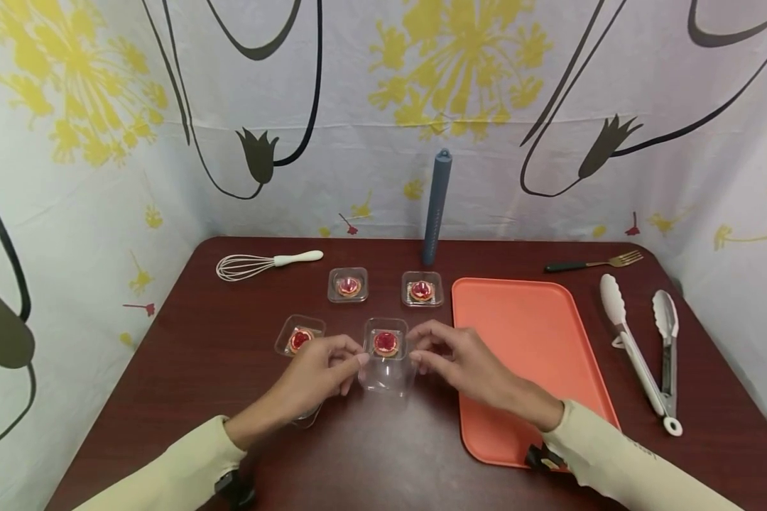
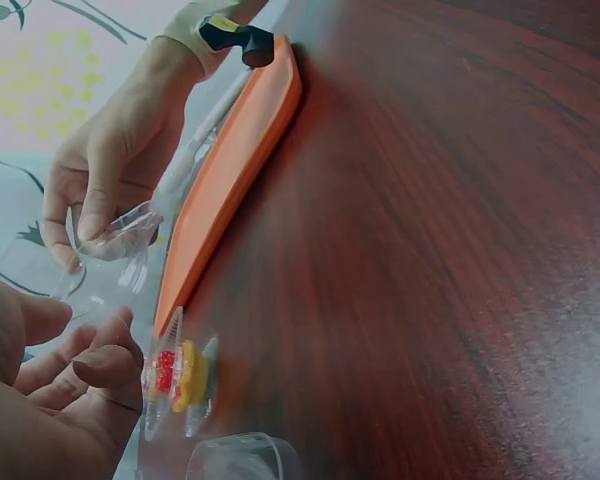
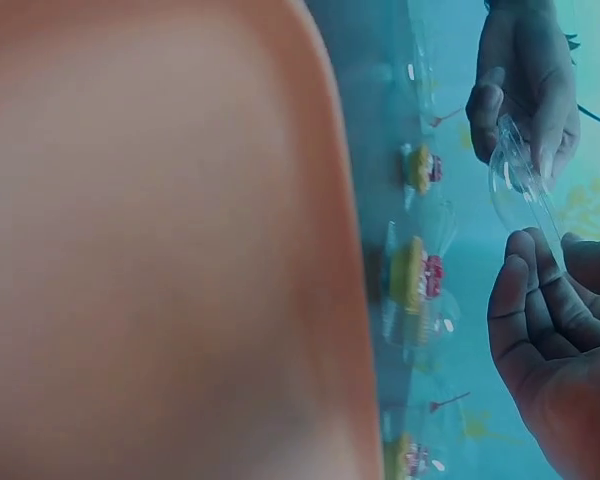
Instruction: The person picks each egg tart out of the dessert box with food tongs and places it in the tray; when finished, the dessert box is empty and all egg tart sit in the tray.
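Observation:
Both hands grip opposite edges of a clear plastic lid, raised off the table. My left hand pinches its left side between thumb and fingers. On the right side, my right hand does the same. In the wrist views the lid is tilted, its domed shape showing edge-on. Just beyond it, a small red-topped tart sits in a clear square container. Another tart in its container is partly hidden by my left hand. Below my left wrist, a clear plastic piece shows in part.
Two more tarts in clear containers, one left and one right, sit farther back. An orange tray lies under my right forearm. Around the edges are a whisk, a blue rod, a fork and two tongs.

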A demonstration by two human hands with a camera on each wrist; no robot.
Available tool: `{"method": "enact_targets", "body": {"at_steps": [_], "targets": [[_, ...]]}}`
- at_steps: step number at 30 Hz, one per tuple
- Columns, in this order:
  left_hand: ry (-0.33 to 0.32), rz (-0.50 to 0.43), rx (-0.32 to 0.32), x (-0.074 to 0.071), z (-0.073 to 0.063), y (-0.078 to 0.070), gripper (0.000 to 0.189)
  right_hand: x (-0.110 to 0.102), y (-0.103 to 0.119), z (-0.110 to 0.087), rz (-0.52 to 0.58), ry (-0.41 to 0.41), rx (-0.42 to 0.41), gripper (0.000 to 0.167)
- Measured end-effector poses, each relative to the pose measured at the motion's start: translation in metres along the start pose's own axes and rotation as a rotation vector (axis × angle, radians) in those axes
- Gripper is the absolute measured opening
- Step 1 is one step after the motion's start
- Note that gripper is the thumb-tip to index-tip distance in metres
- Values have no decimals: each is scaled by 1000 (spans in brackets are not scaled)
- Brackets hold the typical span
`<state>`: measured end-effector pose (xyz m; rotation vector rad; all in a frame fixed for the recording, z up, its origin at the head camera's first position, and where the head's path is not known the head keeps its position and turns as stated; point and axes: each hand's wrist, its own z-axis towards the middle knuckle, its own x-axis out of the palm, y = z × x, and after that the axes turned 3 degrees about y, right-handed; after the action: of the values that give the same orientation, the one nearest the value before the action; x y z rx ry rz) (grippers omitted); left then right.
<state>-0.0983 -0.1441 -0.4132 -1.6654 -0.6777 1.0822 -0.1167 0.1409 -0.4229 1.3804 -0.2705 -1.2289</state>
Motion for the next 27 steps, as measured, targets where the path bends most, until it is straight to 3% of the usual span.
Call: {"method": "enact_targets", "body": {"at_steps": [9, 17, 27], "targets": [[13, 9, 13, 4, -2, 5, 21, 8, -9, -6, 60, 109, 79, 17], [53, 108, 20, 10, -2, 8, 19, 9, -10, -6, 49, 218, 197, 15], [75, 243, 12, 15, 3, 12, 21, 13, -15, -3, 19, 277, 225, 12]]}}
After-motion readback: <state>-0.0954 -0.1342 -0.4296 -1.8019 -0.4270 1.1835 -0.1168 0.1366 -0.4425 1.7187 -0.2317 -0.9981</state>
